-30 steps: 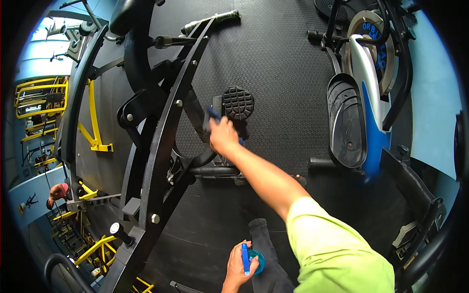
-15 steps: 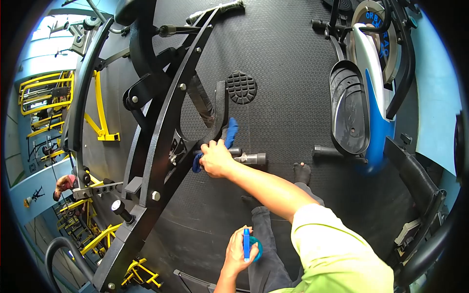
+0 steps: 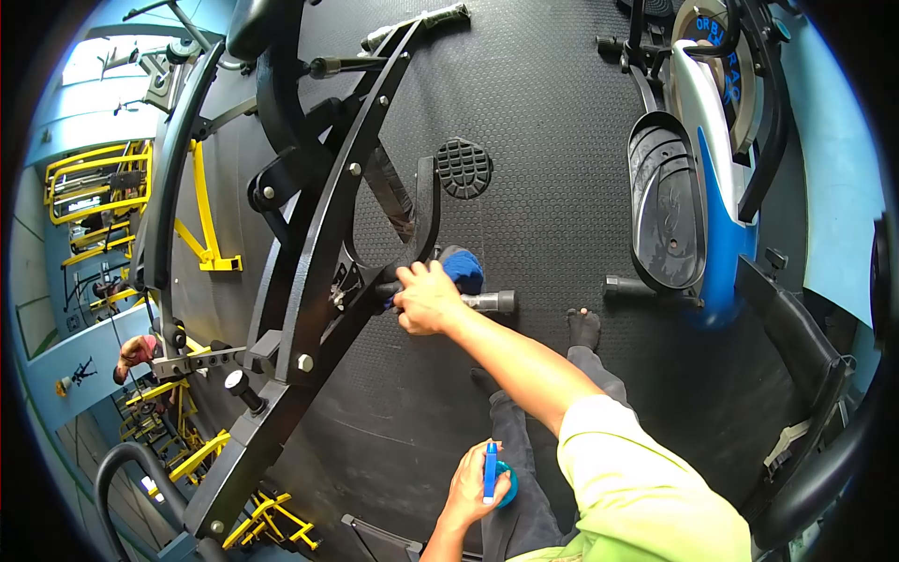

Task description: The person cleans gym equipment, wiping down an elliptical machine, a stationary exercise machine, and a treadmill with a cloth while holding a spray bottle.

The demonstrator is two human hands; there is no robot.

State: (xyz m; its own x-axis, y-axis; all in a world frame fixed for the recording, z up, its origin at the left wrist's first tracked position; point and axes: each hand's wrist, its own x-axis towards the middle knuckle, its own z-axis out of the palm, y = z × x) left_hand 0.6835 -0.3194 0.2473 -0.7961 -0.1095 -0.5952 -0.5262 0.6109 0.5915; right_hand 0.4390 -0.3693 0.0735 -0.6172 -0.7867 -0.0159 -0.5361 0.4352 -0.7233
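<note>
My right hand (image 3: 427, 298) is closed on a blue and dark cloth (image 3: 463, 270), which wraps over a short bar at the foot of the black machine frame (image 3: 328, 234). Part of the cloth bulges out beyond the fingers; the rest is hidden under the palm. Lower in the view, my left hand (image 3: 476, 482) grips a teal bottle (image 3: 507, 483) with a blue spray top (image 3: 490, 468), near my dark trouser leg. Just right of the cloth, a metal bar end (image 3: 496, 302) with a black cap sticks out.
An elliptical machine (image 3: 716, 206) with a black pedal (image 3: 667, 206) stands on the right. A round ribbed plate (image 3: 464, 169) lies on the black floor. Yellow gym frames (image 3: 98, 183) and a person (image 3: 138, 354) are at the far left. My foot (image 3: 583, 328) rests below the bar.
My right hand came down from the upright part of the frame to the short bar, and the cloth has shifted round it. My left hand, still round the bottle, moved slightly right.
</note>
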